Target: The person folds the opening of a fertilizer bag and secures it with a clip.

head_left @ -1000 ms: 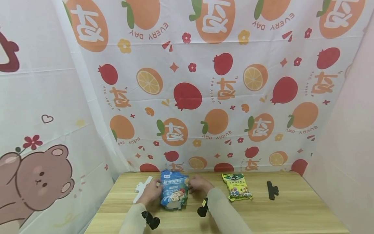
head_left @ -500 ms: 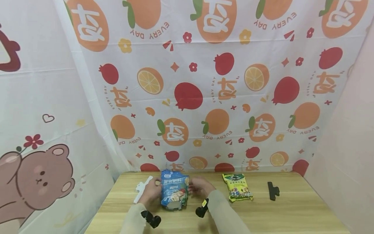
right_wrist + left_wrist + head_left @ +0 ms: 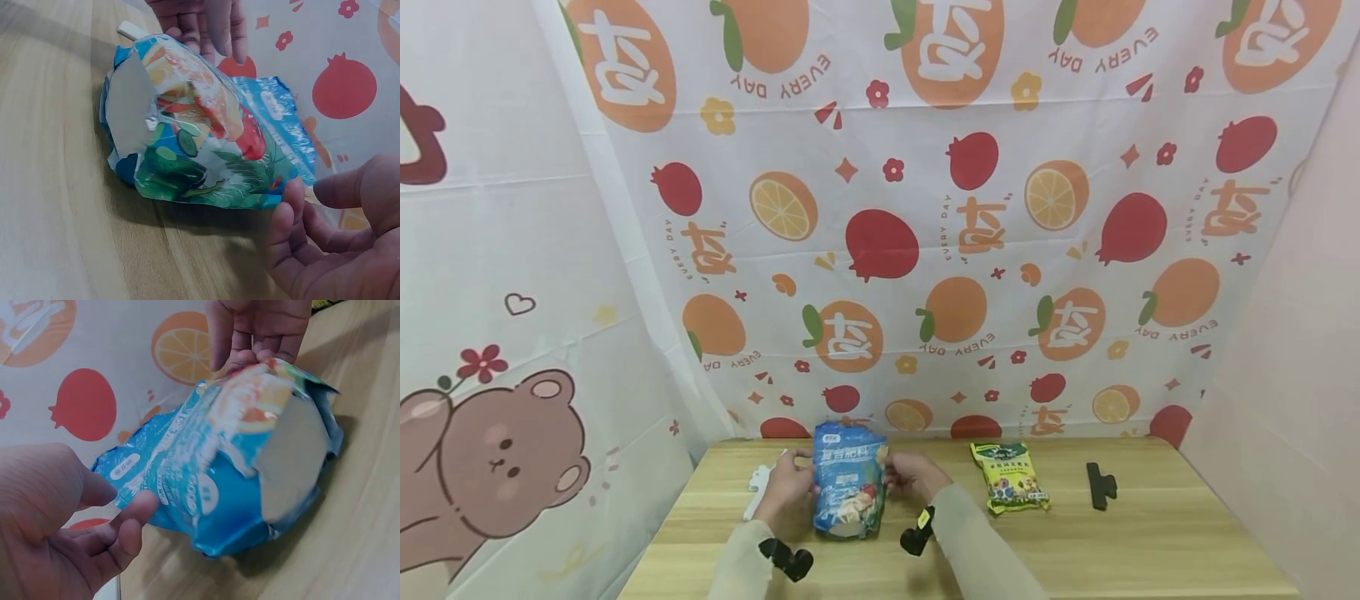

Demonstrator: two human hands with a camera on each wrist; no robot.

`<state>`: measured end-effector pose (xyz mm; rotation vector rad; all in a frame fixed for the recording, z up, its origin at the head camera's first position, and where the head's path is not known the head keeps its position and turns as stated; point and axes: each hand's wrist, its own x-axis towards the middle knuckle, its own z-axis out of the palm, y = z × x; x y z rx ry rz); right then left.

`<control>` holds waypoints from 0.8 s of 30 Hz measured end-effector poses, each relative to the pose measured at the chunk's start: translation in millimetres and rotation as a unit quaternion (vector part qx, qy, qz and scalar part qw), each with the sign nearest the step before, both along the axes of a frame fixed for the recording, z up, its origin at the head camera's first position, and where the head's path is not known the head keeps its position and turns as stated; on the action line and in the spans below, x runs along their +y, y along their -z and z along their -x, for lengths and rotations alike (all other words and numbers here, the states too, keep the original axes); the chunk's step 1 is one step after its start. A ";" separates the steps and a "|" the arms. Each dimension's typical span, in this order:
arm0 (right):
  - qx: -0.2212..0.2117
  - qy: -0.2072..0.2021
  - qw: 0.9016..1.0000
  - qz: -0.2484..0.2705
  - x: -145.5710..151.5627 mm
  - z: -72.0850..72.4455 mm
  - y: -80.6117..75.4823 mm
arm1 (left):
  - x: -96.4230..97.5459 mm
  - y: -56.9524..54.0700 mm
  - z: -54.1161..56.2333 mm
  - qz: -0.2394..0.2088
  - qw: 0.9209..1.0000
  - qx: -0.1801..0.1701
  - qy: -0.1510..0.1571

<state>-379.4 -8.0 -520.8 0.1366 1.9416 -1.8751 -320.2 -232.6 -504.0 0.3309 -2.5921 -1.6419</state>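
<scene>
A blue plastic fertilizer bag (image 3: 848,479), printed with vegetables, stands between both hands with its flat bottom toward me in the wrist views. My left hand (image 3: 790,487) pinches its left edge near the upper part, thumb and forefinger at the film in the left wrist view. On the opposite edge, my right hand (image 3: 917,477) pinches the film between thumb and fingers, as the right wrist view (image 3: 337,231) shows. A white clip (image 3: 758,483) lies left of the bag, partly hidden behind the left hand.
Right of the right hand lies a yellow packet (image 3: 1011,477) with flowers printed on it. Farther right is a black clip (image 3: 1101,486). The wooden table (image 3: 1150,550) meets a fruit-print curtain (image 3: 880,167) at the back.
The blue bag's top has come up and its front now looks smoother and taller. Both hands have stayed at its sides, with fingers closing slightly at the edges.
</scene>
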 end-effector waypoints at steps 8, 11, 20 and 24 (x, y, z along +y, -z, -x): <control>0.027 0.003 0.999 -0.021 -0.4 -1.2 -4.0 | 2.4 -5.9 -1.5 -0.014 1.000 0.019 -0.005; 0.042 -0.004 0.999 -0.010 -0.4 0.3 -6.6 | 3.7 -7.7 -2.7 -0.035 0.999 0.030 -0.013; 0.074 -0.028 0.997 0.001 2.3 -5.2 -20.7 | 7.4 -16.4 -7.6 -0.055 0.998 0.031 -0.025; 0.076 -0.039 0.996 0.023 3.8 -11.9 -26.0 | 8.7 -19.6 -12.1 -0.046 0.998 0.029 -0.025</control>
